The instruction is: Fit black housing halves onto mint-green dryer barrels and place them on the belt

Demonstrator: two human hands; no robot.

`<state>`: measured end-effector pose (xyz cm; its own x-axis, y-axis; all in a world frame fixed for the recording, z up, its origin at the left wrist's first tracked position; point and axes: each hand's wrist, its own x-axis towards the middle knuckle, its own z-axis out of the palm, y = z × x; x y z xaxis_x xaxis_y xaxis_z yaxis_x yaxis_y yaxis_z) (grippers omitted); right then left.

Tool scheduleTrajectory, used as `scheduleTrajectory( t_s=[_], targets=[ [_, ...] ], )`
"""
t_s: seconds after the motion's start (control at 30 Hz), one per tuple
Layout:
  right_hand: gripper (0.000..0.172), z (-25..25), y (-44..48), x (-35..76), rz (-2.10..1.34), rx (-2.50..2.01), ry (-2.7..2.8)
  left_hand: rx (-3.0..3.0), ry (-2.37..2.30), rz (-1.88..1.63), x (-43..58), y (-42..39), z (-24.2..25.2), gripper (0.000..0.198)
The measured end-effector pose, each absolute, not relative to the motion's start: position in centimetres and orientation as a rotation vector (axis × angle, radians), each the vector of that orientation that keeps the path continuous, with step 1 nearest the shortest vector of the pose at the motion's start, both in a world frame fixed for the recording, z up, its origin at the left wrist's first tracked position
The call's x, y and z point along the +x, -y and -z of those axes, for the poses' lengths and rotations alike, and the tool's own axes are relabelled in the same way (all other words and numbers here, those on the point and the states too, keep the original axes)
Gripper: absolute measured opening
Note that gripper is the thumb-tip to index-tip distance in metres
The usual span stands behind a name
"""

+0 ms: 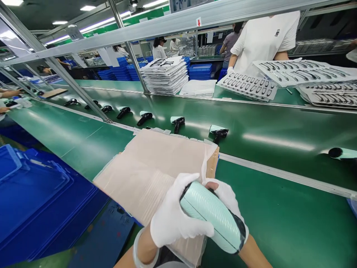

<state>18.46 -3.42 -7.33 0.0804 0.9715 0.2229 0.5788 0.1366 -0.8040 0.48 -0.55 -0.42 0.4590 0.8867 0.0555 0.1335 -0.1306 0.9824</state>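
Observation:
Both my hands wear white gloves and grip a mint-green hair dryer body [212, 216] with a ribbed shell and black ends. My left hand [174, 216] wraps over its near side, fingers closed round it. My right hand [227, 199] cups its far side, with a bare fingertip showing. The dryer is held just above a stack of clear plastic bags on brown cardboard [156, 167] lying on the green bench.
Several mint-and-black hair dryers [219, 132] ride the green conveyor belt [264, 130] beyond. Blue trays [36, 193] sit at my left. Stacked white part trays [166, 74] stand across the belt, where a person in a white shirt [264, 37] works.

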Motion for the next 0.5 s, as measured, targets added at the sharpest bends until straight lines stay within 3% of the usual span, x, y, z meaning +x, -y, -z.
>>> scheduleTrajectory(
  t_s=[0.23, 0.5],
  targets=[
    [0.029, 6.9, 1.6, 19.6, -0.044, -1.540, 1.612, 1.596, -0.883, -0.826, 0.4, 0.6, 0.4, 0.096],
    [0.027, 6.3, 1.3, 20.1, 0.306, -1.605, 1.535, 1.609, -0.874, -0.862, 0.3, 0.5, 0.6, 0.100]
  ],
)
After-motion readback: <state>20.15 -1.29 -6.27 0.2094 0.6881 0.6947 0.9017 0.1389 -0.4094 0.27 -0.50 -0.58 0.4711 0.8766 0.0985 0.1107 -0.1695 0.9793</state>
